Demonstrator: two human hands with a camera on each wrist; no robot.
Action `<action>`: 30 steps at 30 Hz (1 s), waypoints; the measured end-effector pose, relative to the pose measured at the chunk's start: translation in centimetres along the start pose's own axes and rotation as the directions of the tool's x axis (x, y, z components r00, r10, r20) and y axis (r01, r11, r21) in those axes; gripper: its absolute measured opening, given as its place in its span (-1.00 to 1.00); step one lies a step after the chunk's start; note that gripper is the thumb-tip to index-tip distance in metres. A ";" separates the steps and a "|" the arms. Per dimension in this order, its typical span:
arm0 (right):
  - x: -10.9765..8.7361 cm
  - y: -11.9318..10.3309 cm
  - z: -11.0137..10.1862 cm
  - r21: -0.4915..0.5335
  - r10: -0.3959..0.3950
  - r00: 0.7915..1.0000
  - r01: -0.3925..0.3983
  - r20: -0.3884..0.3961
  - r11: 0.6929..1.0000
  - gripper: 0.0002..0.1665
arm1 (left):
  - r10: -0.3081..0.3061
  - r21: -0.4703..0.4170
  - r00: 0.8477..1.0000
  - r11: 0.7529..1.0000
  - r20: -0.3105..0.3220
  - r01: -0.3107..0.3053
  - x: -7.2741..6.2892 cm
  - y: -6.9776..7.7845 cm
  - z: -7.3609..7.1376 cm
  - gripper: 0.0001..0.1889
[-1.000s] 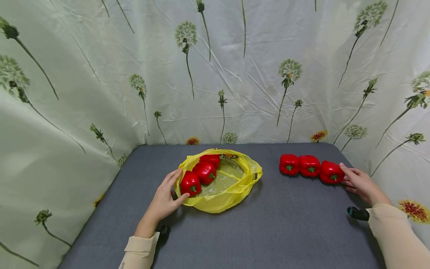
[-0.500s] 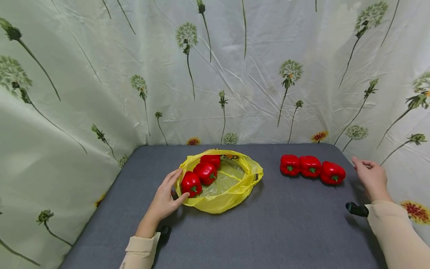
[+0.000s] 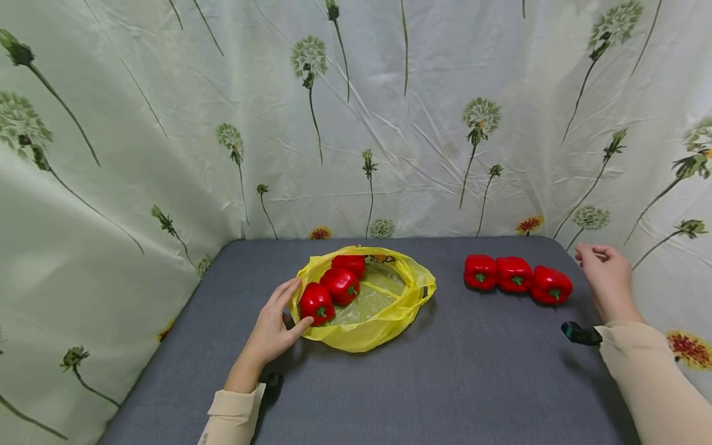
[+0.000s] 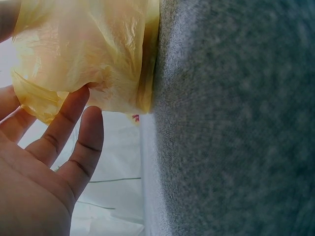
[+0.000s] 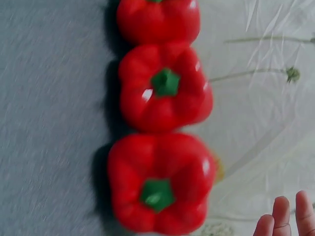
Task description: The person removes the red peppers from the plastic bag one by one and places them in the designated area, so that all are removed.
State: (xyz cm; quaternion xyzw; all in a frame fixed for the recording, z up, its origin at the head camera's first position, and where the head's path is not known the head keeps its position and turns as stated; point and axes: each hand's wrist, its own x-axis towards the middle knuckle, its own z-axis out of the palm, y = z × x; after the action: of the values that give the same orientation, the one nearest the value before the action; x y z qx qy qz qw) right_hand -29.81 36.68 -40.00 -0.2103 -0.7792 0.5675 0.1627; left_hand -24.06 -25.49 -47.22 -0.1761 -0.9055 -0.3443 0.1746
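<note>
A yellow plastic bag (image 3: 361, 337) sits with its mouth spread wide on the grey table. Inside lie three red bell peppers, one (image 3: 316, 304) in front, one (image 3: 340, 286) behind it and one (image 3: 348, 264) partly hidden at the back. My left hand (image 3: 272, 330) holds the bag's left side, thumb at the front and fingers round the rim; the left wrist view has these fingers (image 4: 81, 152) against the yellow film. To the right, three more red bell peppers (image 3: 514, 275) stand in a row. My right hand (image 3: 607, 278) hovers beside the rightmost pepper (image 3: 550, 285), loosely bent and holding nothing.
A pale curtain (image 3: 411, 154) with a dandelion print hangs behind the grey table (image 3: 445, 383) and along both sides. The table's right edge runs close under my right arm. A black wrist-camera mount (image 3: 581, 334) sticks out from the right sleeve.
My right hand has let go of the rightmost pepper and drawn back to the right and up. The left hand and the bag stay as they were.
</note>
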 end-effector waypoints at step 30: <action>-3.6 -7.4 7.8 -0.065 -0.166 0.872 0.219 0.460 0.973 -0.52 | 0.024 -0.019 1.000 1.000 -0.015 -0.024 0.0 -0.4 0.1 -0.11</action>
State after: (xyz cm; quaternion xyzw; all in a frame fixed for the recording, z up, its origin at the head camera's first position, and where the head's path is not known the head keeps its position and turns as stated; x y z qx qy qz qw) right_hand -31.63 26.51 -35.39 -0.0028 -0.8440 0.5359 0.0206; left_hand -24.20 -25.71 -47.51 -0.1860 -0.8987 -0.3520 0.1839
